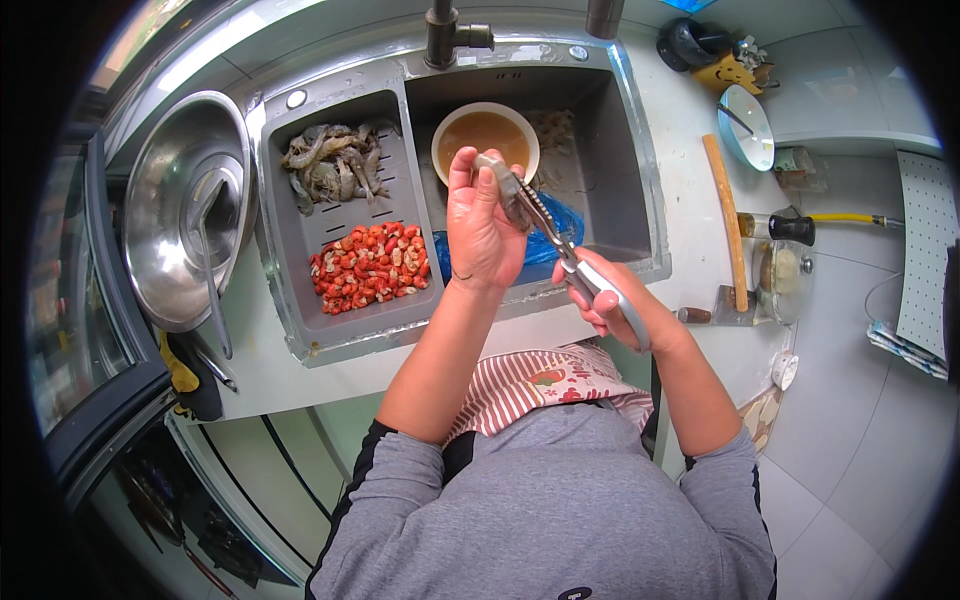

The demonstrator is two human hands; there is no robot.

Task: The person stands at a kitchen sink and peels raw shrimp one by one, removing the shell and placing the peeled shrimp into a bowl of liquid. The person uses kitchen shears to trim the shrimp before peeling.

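My left hand [486, 225] holds up a raw grey shrimp [510, 184] over the right sink basin, pinched between thumb and fingers. In my right hand [611, 296] is a pair of kitchen scissors [568, 259] with grey and white handles; their blades meet the shrimp, and how far apart they stand is hard to tell. Behind my left hand, a white bowl of cloudy brown liquid [484, 131] stands in the basin, near a blue plastic bag [551, 229]. The left basin holds a pile of raw shrimp [334, 165] and, nearer me, a heap of red shelled crayfish tails [371, 266].
A large steel basin [154, 225] with a ladle [206, 247] stands left of the sink. To the right lie a wooden rolling pin [726, 217] and a cleaver [733, 306], beside a glass lidded container [784, 281]. The faucet [442, 34] rises behind the sink.
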